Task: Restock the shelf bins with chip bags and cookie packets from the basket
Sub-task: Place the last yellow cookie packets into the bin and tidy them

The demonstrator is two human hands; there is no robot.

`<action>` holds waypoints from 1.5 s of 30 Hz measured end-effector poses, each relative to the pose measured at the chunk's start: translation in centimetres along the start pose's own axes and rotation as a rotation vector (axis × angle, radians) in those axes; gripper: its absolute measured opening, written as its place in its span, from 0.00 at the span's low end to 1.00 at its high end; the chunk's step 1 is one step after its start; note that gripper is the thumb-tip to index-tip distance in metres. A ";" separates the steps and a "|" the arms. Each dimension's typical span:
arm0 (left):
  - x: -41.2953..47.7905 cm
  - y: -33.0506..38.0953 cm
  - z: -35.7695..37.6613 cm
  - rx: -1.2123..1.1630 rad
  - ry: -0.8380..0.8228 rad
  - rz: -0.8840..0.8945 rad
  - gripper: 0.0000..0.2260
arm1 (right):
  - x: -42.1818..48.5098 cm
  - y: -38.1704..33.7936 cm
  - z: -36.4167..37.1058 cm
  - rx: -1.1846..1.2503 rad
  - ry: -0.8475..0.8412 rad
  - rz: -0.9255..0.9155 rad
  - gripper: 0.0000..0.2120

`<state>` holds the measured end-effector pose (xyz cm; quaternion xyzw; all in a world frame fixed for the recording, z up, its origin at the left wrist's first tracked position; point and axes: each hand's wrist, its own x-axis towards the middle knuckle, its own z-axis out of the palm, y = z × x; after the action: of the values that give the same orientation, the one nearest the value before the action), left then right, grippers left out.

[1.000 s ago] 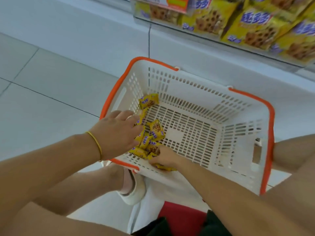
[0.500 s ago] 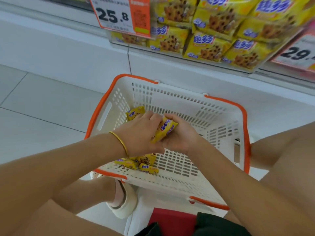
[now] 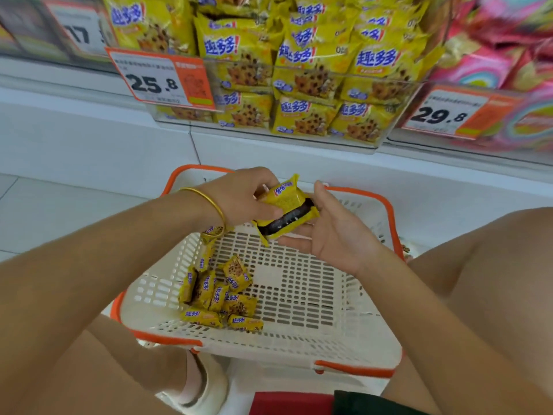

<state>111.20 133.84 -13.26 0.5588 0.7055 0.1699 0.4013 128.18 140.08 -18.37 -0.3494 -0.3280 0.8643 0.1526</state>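
A small stack of yellow cookie packets [image 3: 286, 208] is held above the white, orange-rimmed basket [image 3: 317, 333]. My left hand [image 3: 239, 194] pinches the stack's left end. My right hand [image 3: 332, 232] lies palm up beneath it, fingers straight, supporting it. Several more yellow cookie packets [image 3: 220, 295] lie in the basket's near left corner. Straight ahead, a clear shelf bin [image 3: 380, 142] is packed with larger yellow cookie bags [image 3: 302, 85].
Price tags reading 25.8 [image 3: 161, 79] and 29.8 [image 3: 446, 112] hang on the bin fronts. Pink packets [image 3: 490, 61] fill the bin to the right. My knees flank the basket, and a white shoe [image 3: 206, 387] is on the tiled floor below.
Both hands have lifted packets out of the basket's corner and raised them toward the shelf. The view has tilted up, bringing the shelf bins into sight.
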 end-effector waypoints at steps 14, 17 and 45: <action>-0.2 2.7 0.3 -0.730 0.188 -0.268 0.22 | -2.8 -0.2 3.7 -0.737 0.259 -0.650 0.16; -0.8 3.0 -1.1 -0.791 0.025 -0.212 0.17 | -2.8 -1.7 2.9 -0.716 0.425 -0.661 0.13; 3.5 4.3 -9.1 0.890 0.970 0.552 0.20 | 10.6 -28.2 10.0 -0.972 0.783 -0.838 0.21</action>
<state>106.91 140.31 -5.93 0.6892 0.6399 0.1904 -0.2817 114.56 161.51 0.69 -0.5053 -0.6999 0.3042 0.4029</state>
